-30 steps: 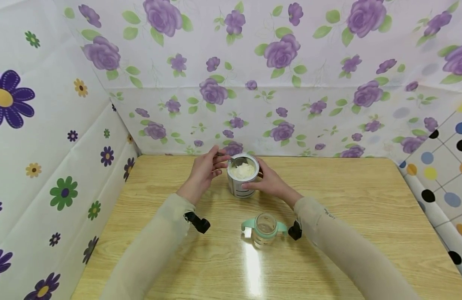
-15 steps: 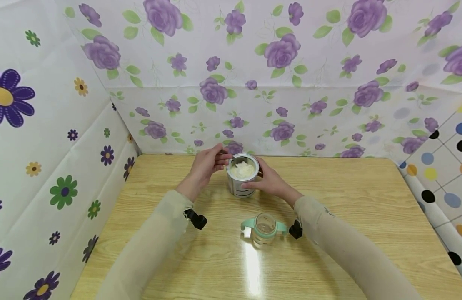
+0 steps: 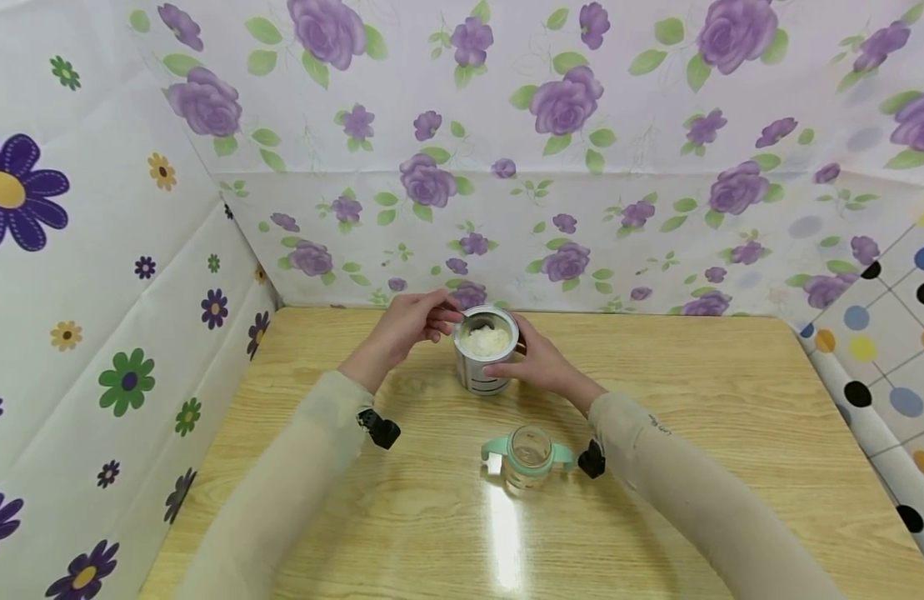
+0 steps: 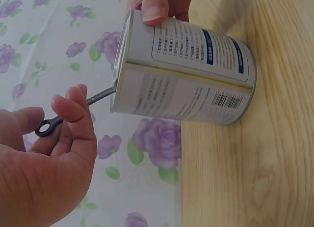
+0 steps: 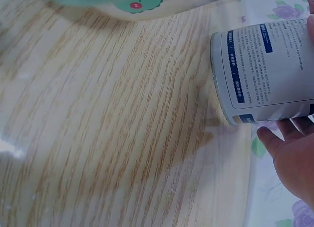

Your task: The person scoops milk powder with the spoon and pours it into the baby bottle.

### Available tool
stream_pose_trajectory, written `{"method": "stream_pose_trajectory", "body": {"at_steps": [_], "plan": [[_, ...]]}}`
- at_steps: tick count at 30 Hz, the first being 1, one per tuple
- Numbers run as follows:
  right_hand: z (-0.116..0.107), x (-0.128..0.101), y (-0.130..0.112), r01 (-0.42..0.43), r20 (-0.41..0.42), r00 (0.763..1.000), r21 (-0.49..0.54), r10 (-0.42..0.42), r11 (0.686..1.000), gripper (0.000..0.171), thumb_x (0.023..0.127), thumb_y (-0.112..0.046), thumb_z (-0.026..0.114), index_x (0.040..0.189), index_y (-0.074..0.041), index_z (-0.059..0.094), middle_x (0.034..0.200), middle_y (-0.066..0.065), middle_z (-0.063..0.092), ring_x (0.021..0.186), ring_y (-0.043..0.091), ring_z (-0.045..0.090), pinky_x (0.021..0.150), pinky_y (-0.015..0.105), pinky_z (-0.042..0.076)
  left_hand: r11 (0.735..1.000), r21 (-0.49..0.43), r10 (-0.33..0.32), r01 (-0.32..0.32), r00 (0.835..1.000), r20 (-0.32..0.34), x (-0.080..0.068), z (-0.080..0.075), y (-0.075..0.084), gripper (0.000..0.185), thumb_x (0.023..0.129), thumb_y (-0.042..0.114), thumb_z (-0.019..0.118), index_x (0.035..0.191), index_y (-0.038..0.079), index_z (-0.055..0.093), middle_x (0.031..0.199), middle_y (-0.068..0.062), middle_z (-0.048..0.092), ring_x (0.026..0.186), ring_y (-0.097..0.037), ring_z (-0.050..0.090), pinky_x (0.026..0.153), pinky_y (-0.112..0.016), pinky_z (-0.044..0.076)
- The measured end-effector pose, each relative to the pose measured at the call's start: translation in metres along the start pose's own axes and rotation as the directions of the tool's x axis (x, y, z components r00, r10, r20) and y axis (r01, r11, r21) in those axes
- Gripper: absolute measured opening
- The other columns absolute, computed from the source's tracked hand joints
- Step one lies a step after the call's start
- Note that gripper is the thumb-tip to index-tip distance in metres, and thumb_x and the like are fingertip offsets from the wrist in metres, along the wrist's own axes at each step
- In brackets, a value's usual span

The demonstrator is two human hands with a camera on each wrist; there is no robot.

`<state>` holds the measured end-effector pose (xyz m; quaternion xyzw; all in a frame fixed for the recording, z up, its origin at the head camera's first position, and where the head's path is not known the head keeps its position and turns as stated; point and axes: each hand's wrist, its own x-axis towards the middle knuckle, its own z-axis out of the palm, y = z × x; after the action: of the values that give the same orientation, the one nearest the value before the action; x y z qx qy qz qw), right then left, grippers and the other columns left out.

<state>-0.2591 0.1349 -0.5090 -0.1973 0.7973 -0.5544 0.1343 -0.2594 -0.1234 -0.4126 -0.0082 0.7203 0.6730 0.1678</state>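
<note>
Your left grip (image 4: 49, 153) is pinching a spoon handle (image 4: 73, 110) dipping into the tin (image 3: 486, 350), a ringed end only the left wrist view is showing, while your right grip (image 3: 540, 364) is wrapping around the tin's side. Standing on the table (image 3: 694, 400) nearer you, a green-handled bottle (image 3: 528, 457) is sitting open between your sleeves.

From my feed I see a light wood-grain counter (image 3: 694, 400) stretching out on every side of the fingers, with a bright streak of glare (image 3: 504, 533) on it nearer to me than they are. Beyond the fingers a white sheet printed with purple roses and green leaves (image 3: 551, 192) closes off the back. To their left hangs a sheet with big mixed-colour daisies (image 3: 94, 275); far to their right, one with coloured dots joined by thin lines (image 3: 889, 333).
</note>
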Motion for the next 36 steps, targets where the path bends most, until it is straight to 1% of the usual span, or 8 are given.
{"method": "stream_pose_trajectory", "body": {"at_steps": [3,6,12,17,24,28,32,36], "plan": [[0.0,0.0,0.0,-0.012,0.0,1.0,-0.004,0.012,1.0,0.105,0.091,-0.022,0.09,0.171,-0.02,0.022,0.164,0.008,0.042,0.152,0.034,0.042,0.124,0.054,0.036,1.0,0.008,-0.016,0.016,0.999,0.036,0.0,-0.004,0.002,0.048,0.116,0.036,0.05,0.132,-0.006,0.069,0.1,-0.005,0.079,0.075,-0.01,0.067,0.065,-0.023,0.051],[0.001,0.001,-0.001,-0.012,0.003,1.0,-0.007,0.012,1.0,0.106,0.091,-0.023,0.09,0.171,-0.019,0.021,0.164,0.008,0.042,0.152,0.034,0.042,0.124,0.055,0.036,0.999,-0.001,-0.051,0.051,0.997,0.063,0.0,-0.006,0.003,0.048,0.116,0.036,0.049,0.131,-0.006,0.068,0.098,-0.004,0.079,0.074,-0.01,0.066,0.063,-0.021,0.05],[0.001,0.001,0.0,-0.013,0.004,1.0,-0.007,0.013,1.0,0.104,0.091,-0.023,0.09,0.171,-0.019,0.022,0.163,0.008,0.043,0.152,0.033,0.043,0.124,0.054,0.036,0.992,-0.013,-0.122,0.124,0.988,0.097,0.002,-0.009,0.002,0.049,0.117,0.034,0.047,0.134,-0.007,0.066,0.093,-0.001,0.079,0.072,-0.01,0.065,0.063,-0.021,0.047],[0.001,0.003,0.002,-0.015,0.0,1.0,-0.003,0.015,1.0,0.104,0.091,-0.022,0.09,0.17,-0.02,0.023,0.162,0.008,0.043,0.152,0.033,0.043,0.124,0.054,0.036,0.985,-0.041,-0.161,0.167,0.979,0.123,0.004,-0.009,0.002,0.048,0.117,0.033,0.046,0.136,-0.007,0.065,0.09,0.0,0.079,0.069,-0.008,0.063,0.06,-0.019,0.046],[0.001,0.002,0.002,-0.011,0.003,1.0,-0.007,0.011,1.0,0.104,0.091,-0.022,0.09,0.17,-0.02,0.023,0.163,0.008,0.042,0.151,0.033,0.043,0.123,0.055,0.037,0.969,-0.107,-0.207,0.221,0.97,0.131,0.005,-0.009,0.0,0.048,0.116,0.035,0.05,0.135,-0.007,0.065,0.089,-0.001,0.079,0.066,-0.008,0.064,0.057,-0.017,0.045],[0.0,0.002,0.002,-0.01,0.002,1.0,0.001,0.01,1.0,0.103,0.091,-0.022,0.09,0.17,-0.021,0.024,0.162,0.008,0.043,0.151,0.034,0.044,0.123,0.055,0.038,0.956,-0.162,-0.225,0.245,0.965,0.131,0.005,-0.01,-0.004,0.047,0.116,0.034,0.049,0.134,-0.007,0.065,0.09,-0.003,0.08,0.066,-0.009,0.064,0.054,-0.017,0.045],[0.0,0.003,0.003,-0.008,0.007,1.0,0.013,0.008,1.0,0.104,0.09,-0.022,0.09,0.17,-0.021,0.024,0.163,0.009,0.043,0.151,0.034,0.043,0.123,0.056,0.037,0.938,-0.231,-0.239,0.259,0.964,0.114,0.006,-0.012,-0.009,0.044,0.117,0.031,0.046,0.128,-0.007,0.067,0.089,-0.005,0.08,0.063,-0.008,0.063,0.052,-0.016,0.043],[0.0,0.002,0.004,-0.011,0.01,1.0,0.014,0.01,1.0,0.105,0.09,-0.023,0.091,0.17,-0.021,0.023,0.164,0.009,0.042,0.152,0.036,0.043,0.123,0.057,0.036,0.912,-0.313,-0.246,0.264,0.964,0.095,0.007,-0.014,-0.013,0.042,0.117,0.03,0.046,0.119,-0.005,0.069,0.088,-0.006,0.08,0.061,-0.008,0.062,0.05,-0.016,0.042]]}}
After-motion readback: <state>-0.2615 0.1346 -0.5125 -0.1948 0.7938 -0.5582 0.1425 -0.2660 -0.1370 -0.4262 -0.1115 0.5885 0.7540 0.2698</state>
